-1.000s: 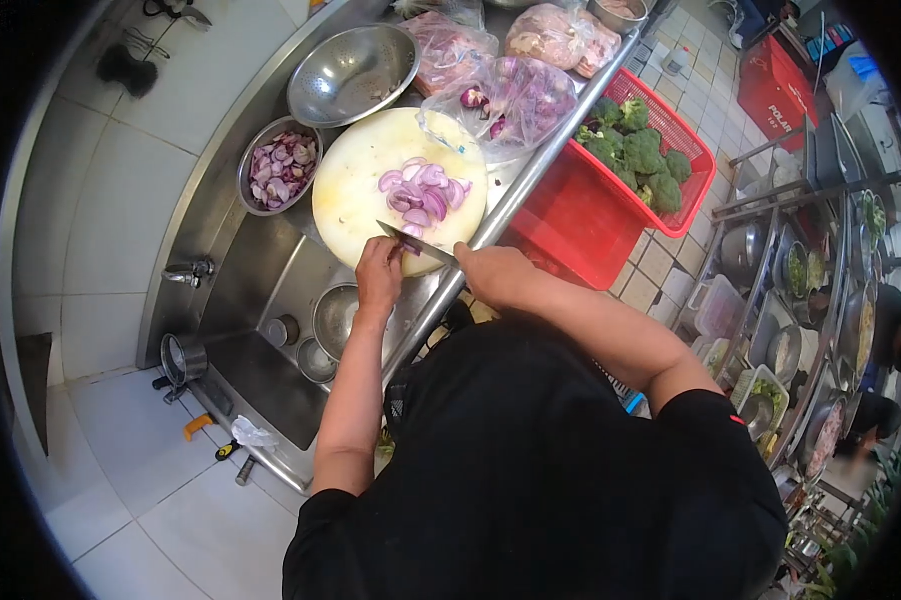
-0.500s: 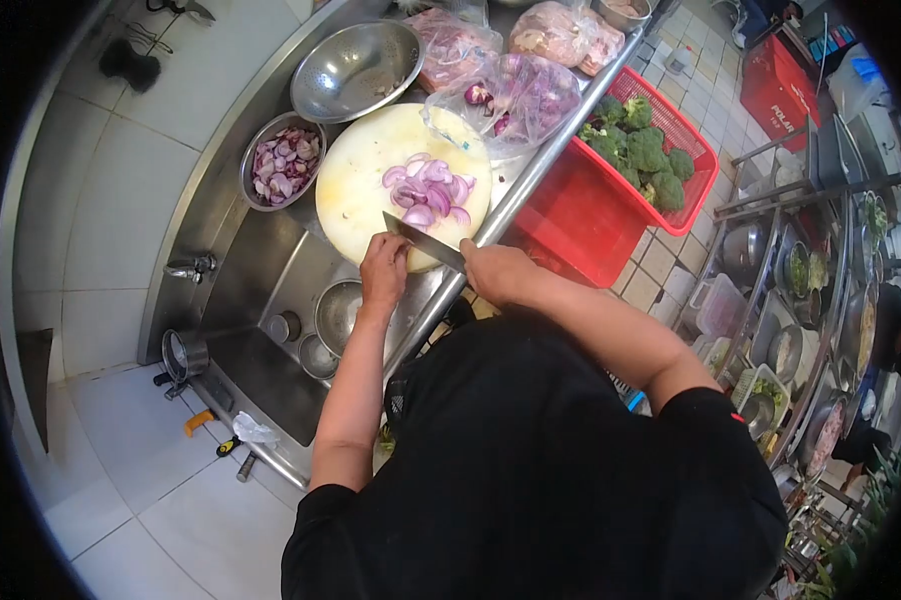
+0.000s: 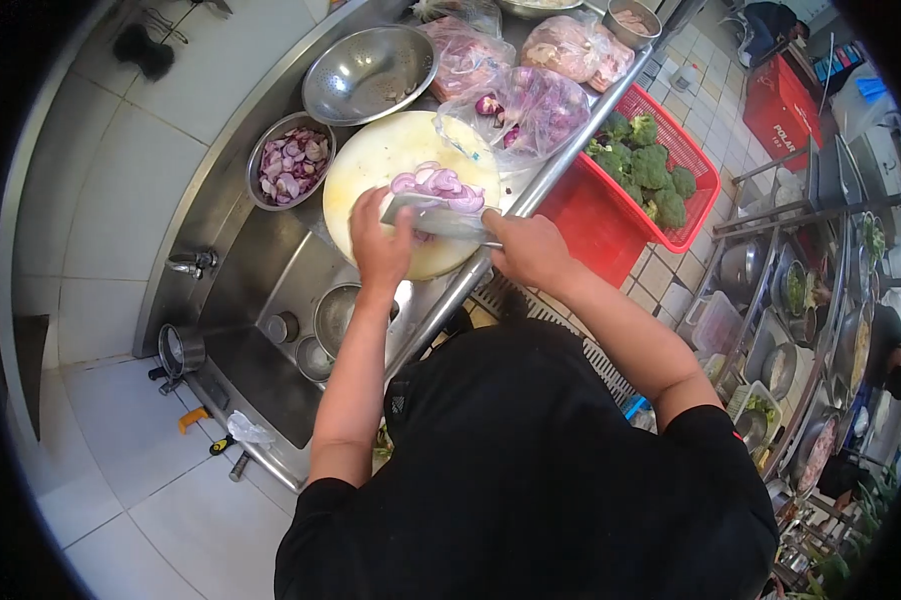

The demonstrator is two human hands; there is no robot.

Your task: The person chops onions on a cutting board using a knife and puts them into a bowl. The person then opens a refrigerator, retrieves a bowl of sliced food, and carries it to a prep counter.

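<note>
Item, your right hand (image 3: 527, 248): fingers closed around the handle of a knife (image 3: 449, 222), its broad blade tilted over the board and reaching towards your other hand. Item, your left hand (image 3: 382, 246): thumb and fingers apart, at the blade's far end; whether they touch the steel, you cannot tell. Item, sliced onion (image 3: 439, 182): a loose purple-white heap on the round cutting board (image 3: 366, 165), just beyond the blade, which covers part of it. Surroundings, crowding the board: a steel bowl of onion pieces (image 3: 293, 167) close by its left side; a perforated colander (image 3: 366, 80) at its far left; a clear bag of red onions (image 3: 546, 112) against its far right edge, the nearest obstacle there; behind these, a bag of raw meat (image 3: 468, 57) and another meat bag (image 3: 569, 45). To the right, beyond the counter's metal edge: a red basket (image 3: 709, 205) holding broccoli (image 3: 651, 162), above a red tub (image 3: 589, 222). To the left of and below the board: a sink (image 3: 254, 290) with a larger metal bowl (image 3: 335, 312), a smaller bowl (image 3: 315, 358) and a faucet (image 3: 193, 263) at its side.
</note>
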